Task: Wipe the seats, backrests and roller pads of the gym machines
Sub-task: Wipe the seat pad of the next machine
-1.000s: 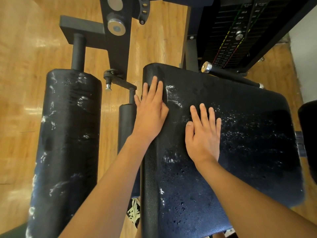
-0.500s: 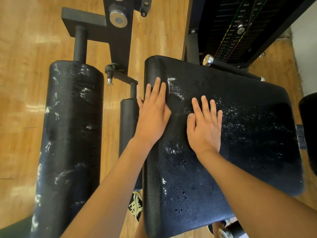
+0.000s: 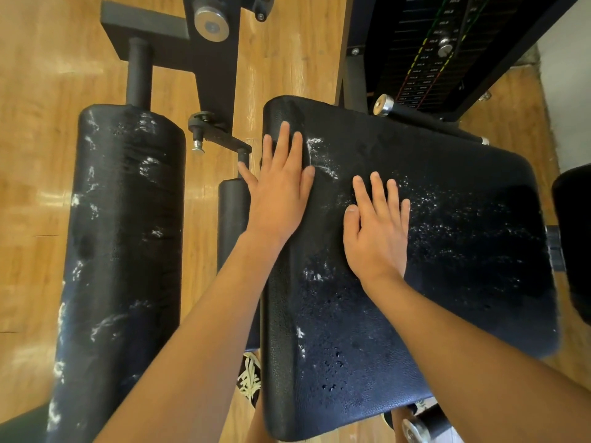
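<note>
A black padded seat (image 3: 447, 282) fills the middle and right of the view, speckled with white foam and droplets. My left hand (image 3: 281, 190) lies flat on its left edge, fingers straight and pointing away from me. Flat on the seat's middle lies my right hand (image 3: 377, 228), fingers together beside the white specks. Neither hand holds a cloth. A large black roller pad (image 3: 121, 244) streaked with white marks stands to the left. A thinner black roller (image 3: 232, 219) sits between it and the seat.
The black machine frame (image 3: 211, 68) with a silver pivot cap and a pull pin (image 3: 197, 145) is at the top centre. A weight stack (image 3: 428, 55) stands at the top right. Another dark pad (image 3: 572, 244) is at the right edge. Wood floor lies all around.
Both hands stay flat on the seat in nearly the same spots. The view has shifted a little, so seat and roller sit slightly lower in frame than half a second ago.
</note>
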Motion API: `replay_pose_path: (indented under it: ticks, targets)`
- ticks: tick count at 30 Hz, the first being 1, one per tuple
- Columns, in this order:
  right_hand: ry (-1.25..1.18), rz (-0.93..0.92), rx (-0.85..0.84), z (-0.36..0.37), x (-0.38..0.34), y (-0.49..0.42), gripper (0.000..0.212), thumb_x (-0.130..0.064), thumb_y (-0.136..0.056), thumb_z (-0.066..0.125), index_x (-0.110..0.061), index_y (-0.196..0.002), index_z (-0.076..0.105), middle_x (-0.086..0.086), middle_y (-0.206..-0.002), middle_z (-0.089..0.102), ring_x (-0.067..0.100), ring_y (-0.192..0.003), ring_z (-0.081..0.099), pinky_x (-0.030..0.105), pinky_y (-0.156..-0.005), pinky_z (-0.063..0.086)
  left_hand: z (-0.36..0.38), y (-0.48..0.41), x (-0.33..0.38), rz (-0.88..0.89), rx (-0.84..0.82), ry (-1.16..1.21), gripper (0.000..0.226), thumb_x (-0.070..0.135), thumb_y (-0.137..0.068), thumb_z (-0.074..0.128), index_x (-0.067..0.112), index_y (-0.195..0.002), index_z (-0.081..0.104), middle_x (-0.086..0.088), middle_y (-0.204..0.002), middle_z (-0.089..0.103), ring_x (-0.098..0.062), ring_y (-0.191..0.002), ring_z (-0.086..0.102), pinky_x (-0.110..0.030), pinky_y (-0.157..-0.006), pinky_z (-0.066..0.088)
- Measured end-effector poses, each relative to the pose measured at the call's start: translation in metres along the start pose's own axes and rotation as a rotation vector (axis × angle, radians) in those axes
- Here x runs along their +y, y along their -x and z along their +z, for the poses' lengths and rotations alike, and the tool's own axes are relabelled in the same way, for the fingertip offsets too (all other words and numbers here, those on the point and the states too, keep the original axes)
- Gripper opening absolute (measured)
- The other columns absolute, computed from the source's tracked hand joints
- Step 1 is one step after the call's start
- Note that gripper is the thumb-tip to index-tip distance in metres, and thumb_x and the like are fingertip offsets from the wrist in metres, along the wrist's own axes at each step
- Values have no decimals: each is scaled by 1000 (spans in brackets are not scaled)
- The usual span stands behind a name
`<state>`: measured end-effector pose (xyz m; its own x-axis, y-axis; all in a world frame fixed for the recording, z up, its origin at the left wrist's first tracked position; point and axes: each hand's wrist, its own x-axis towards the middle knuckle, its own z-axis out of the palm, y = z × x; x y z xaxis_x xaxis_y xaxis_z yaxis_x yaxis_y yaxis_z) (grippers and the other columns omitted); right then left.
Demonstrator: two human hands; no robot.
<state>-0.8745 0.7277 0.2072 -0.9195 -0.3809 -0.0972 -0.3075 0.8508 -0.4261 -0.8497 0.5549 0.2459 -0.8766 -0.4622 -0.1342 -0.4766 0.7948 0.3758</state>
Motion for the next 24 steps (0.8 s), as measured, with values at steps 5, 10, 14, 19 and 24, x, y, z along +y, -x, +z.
replay_pose_path:
  ticks: [5,10,14,19,24]
  targets:
    - [1,-1,3,-1,0,-1,55,-39,-108,21,-31,-162,27,-1,-170,18,25,-159,4,51,-128,5,2,14,0,-13,27,45,59,26,-110,36,19,-164,14,2,-173,1,-25,-159,0,-68,-119,-2]
    - [19,-1,-5,-1,0,0,54,-39,-108,21,-31,-162,25,-2,-171,16,24,-159,3,50,-128,3,8,56,1,-50,21,93,59,26,-109,34,19,-164,14,4,-173,1,-22,-159,-2,-56,-117,-9]
    - [20,-2,-6,-1,0,0,53,-38,-109,23,-32,-162,25,-1,-171,16,24,-159,3,50,-128,4,11,95,5,-49,-1,106,60,30,-107,31,19,-164,14,5,-172,1,-19,-157,-5,-55,-118,-8]
    - [12,-1,5,-1,0,0,52,-38,-110,24,-32,-162,26,-1,-171,17,23,-159,4,50,-128,4,12,88,6,-52,-18,72,60,34,-106,27,17,-163,18,3,-172,5,-24,-159,1,-61,-120,-1]
    - [11,1,6,-1,-1,0,52,-38,-109,24,-32,-162,25,-2,-171,17,23,-159,3,50,-128,4,6,48,7,-12,-6,32,58,30,-110,34,16,-163,18,1,-173,4,-27,-159,3,-68,-120,1]
